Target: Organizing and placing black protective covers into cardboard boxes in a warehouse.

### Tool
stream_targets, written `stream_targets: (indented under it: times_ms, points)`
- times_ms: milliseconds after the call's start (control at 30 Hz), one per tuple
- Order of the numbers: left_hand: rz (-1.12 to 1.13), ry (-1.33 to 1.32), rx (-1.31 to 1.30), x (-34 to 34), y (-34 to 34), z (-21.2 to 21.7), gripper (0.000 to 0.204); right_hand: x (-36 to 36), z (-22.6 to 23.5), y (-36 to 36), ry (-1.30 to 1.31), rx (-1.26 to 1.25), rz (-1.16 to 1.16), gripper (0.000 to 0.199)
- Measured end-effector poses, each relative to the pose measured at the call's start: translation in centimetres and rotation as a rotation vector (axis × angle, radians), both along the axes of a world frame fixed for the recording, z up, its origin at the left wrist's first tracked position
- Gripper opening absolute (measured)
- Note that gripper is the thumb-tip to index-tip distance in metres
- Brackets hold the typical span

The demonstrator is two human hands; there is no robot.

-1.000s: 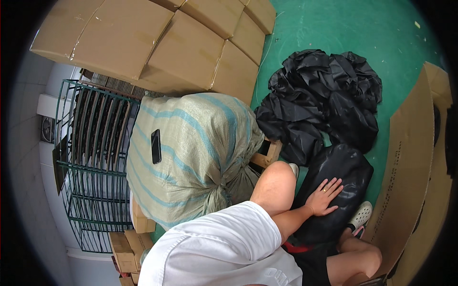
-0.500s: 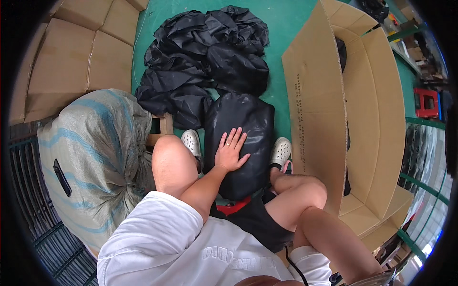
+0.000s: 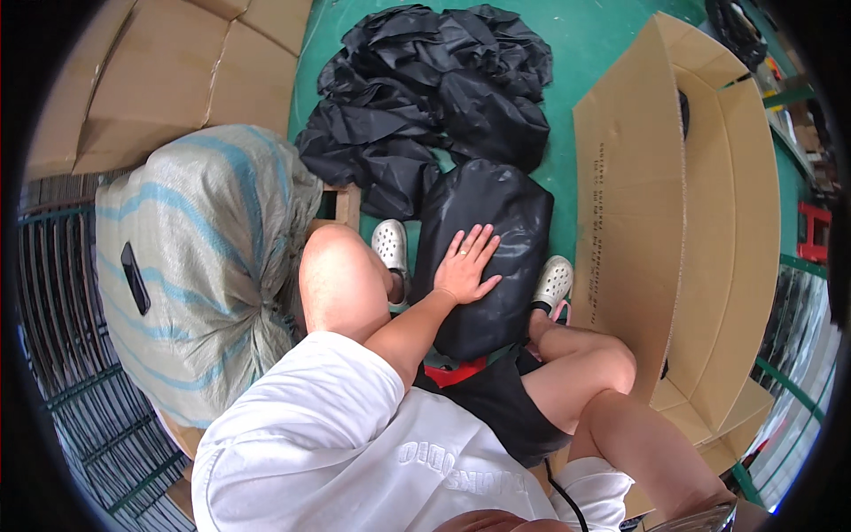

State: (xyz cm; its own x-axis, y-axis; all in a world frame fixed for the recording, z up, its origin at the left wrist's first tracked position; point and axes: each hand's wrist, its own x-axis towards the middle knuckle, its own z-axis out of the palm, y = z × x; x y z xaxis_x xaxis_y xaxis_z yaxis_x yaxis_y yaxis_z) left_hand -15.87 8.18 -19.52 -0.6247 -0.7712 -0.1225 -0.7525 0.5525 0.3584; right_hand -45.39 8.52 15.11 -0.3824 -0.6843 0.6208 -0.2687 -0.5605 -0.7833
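Note:
My left hand (image 3: 467, 264) lies flat on top of a plump, glossy black bundle (image 3: 483, 199) on the floor between my feet. Its fingers are stretched out, grasping nothing, and a ring shows on one of them. My right forearm (image 3: 651, 457) runs down to the lower right edge, where the hand itself is out of sight. Beyond the bundle, a heap of crumpled black sheet material (image 3: 399, 115) is spread over the green floor.
A tall open cardboard box (image 3: 631, 222) with black items inside stands at right. To the left sits a stuffed striped woven sack (image 3: 191, 204) bearing a phone (image 3: 136, 277). Stacked cartons (image 3: 155, 80) rise behind it. A red stool (image 3: 812, 229) is at far right.
The whole view has shifted, so the scene sits farther right in the picture. My left hand stays flat on the black bundle.

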Motion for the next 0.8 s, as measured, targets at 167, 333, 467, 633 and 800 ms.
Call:
stream_targets:
  times_ms: [167,333,467,633,800]
  points:
    - [0.013,0.076,-0.039,0.1,-0.2,-0.1,0.077,2.2,-0.2,0.2,-0.056,-0.019,0.06,0.047]
    - [0.023,0.08,-0.066,0.6,-0.2,0.1,0.076,3.3,0.3,1.2,-0.081,-0.049,0.089,0.048]
    - [0.049,0.248,-0.139,0.8,-1.6,-0.1,0.065,3.0,0.5,1.4,-0.085,-0.08,0.082,0.049]
    - [0.827,0.799,-0.07,0.0,-13.1,-4.9,0.028,1.5,-0.4,0.5,-0.095,-0.078,0.036,0.049]
    - [1.47,1.297,0.905,6.4,-27.5,-13.1,0.059,0.9,-0.6,-1.7,-0.076,-0.071,0.034,0.05]
